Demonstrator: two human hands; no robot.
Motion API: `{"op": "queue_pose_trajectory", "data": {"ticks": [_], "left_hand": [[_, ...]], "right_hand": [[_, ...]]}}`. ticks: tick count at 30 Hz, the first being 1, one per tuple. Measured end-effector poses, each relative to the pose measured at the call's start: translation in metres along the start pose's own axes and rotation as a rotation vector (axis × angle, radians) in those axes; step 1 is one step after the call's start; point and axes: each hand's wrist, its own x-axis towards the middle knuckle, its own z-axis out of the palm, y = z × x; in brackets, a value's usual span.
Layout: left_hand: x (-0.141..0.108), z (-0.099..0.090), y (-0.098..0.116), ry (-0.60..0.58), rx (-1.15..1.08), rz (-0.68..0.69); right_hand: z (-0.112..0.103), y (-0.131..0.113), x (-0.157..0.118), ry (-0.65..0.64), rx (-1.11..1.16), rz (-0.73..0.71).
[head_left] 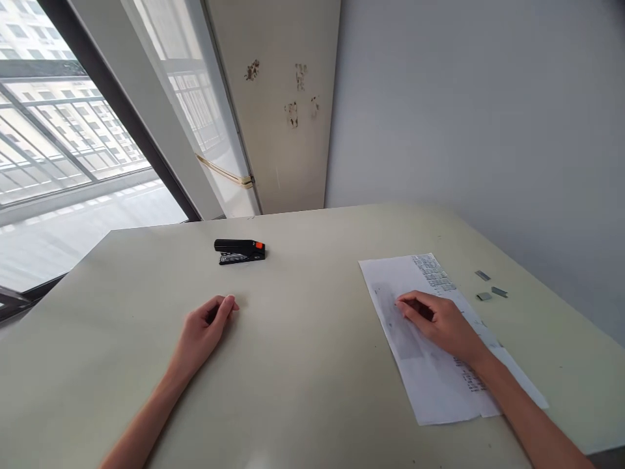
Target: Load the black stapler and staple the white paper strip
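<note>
My left hand (208,326) rests on the table with its fingers curled and the thumb against them. Nothing shows in it. A black stapler (239,251) with an orange-red patch lies a little beyond that hand, apart from it. On the right, my right hand (434,319) lies on the white paper sheets (395,273), loosely closed, thumb and fingertips together, with nothing visible in it. Printed text shows along the right part of the sheets; the hand and forearm hide some of it. Several small grey staple strips (483,296) lie to the right of the paper.
The pale table (303,339) reaches to a plain wall (463,111) on the right. A fridge (278,150) with brown marks on its side stands behind the far edge. At the left, a dark-framed glass door (122,111) looks onto a railed balcony.
</note>
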Motion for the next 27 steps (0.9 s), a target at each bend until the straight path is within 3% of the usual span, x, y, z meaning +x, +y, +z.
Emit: {"op": "queue_pose_trajectory", "data": {"ticks": [9, 20, 27], "left_hand": [[0.004, 0.002, 0.000, -0.008, 0.126, 0.017], [0.000, 0.009, -0.008, -0.085, 0.270, 0.313], [-0.001, 0.008, -0.009, -0.112, 0.297, 0.371]], "right_hand": [[0.008, -0.004, 0.004, 0.009, -0.036, -0.082], [0.010, -0.004, 0.001, 0.021, -0.067, -0.083], [0.011, -0.004, 0.000, 0.013, -0.053, -0.063]]}}
